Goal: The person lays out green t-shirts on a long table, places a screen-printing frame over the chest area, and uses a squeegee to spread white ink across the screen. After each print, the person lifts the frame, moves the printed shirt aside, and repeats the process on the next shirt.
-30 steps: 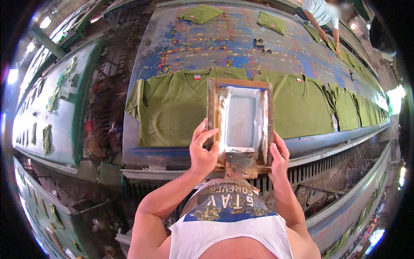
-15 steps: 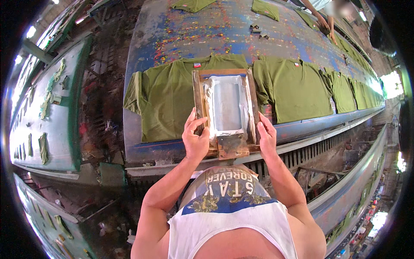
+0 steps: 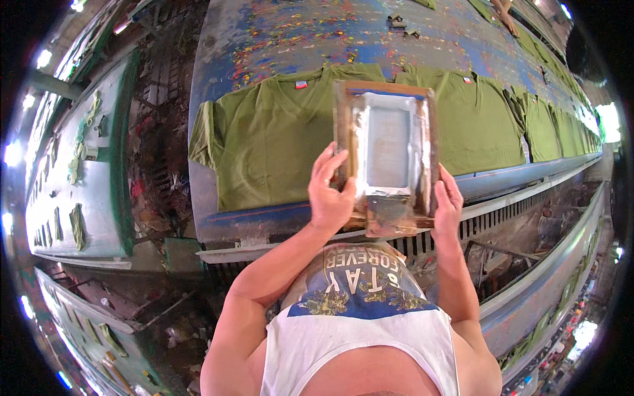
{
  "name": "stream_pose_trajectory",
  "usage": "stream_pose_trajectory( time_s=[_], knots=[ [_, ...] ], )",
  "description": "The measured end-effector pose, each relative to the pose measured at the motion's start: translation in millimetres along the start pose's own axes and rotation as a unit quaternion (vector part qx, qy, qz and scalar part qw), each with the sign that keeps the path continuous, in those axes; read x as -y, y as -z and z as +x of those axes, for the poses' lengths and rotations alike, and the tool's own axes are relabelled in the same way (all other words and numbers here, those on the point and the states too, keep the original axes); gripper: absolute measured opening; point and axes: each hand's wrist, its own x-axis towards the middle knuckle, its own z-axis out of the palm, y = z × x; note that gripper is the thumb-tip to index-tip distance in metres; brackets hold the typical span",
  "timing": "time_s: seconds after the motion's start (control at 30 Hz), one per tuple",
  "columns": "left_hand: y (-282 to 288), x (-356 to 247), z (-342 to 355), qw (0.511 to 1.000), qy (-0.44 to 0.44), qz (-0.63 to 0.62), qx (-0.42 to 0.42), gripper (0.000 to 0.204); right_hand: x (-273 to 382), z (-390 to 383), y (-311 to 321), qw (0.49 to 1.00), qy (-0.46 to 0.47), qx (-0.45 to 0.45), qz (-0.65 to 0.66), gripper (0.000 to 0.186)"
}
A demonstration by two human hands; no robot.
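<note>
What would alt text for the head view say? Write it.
A person's left hand and right hand grip the sides of a wooden screen-printing frame, held over green T-shirts laid in a row along a paint-spattered blue table.

- A small red-and-white neck label (image 3: 301,84) sits inside the collar of the green T-shirt (image 3: 271,142) spread at the long table's (image 3: 264,39) near edge, left of the frame.
- A matching small label (image 3: 468,80) marks the collar of the next green shirt (image 3: 482,125) to the right, along the same edge.
</note>
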Motion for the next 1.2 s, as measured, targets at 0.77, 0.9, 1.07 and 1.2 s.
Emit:
stream_pose_trajectory(
  time_s=[0.77, 0.9, 1.07, 1.2],
  knots=[
    [57.3, 54.1, -10.4, 0.997, 0.059, -0.017, -0.056, 0.022, -50.7, 17.1, -59.4, 0.963, 0.143, 0.116, -0.197, 0.041],
    [57.1, 55.1, -12.7, 0.995, 0.082, -0.024, -0.055, 0.022, -48.1, 16.4, -60.4, 0.965, 0.133, 0.116, -0.195, 0.041],
    [58.4, 55.2, -12.4, 0.994, 0.082, -0.033, -0.059, 0.02, -42.6, 16.5, -63.1, 0.966, 0.122, 0.125, -0.192, 0.042],
    [60.5, 57.0, -12.5, 0.994, 0.096, -0.022, -0.05, 0.019, -41.0, 16.8, -63.9, 0.964, 0.124, 0.126, -0.201, 0.042]
  ],
)
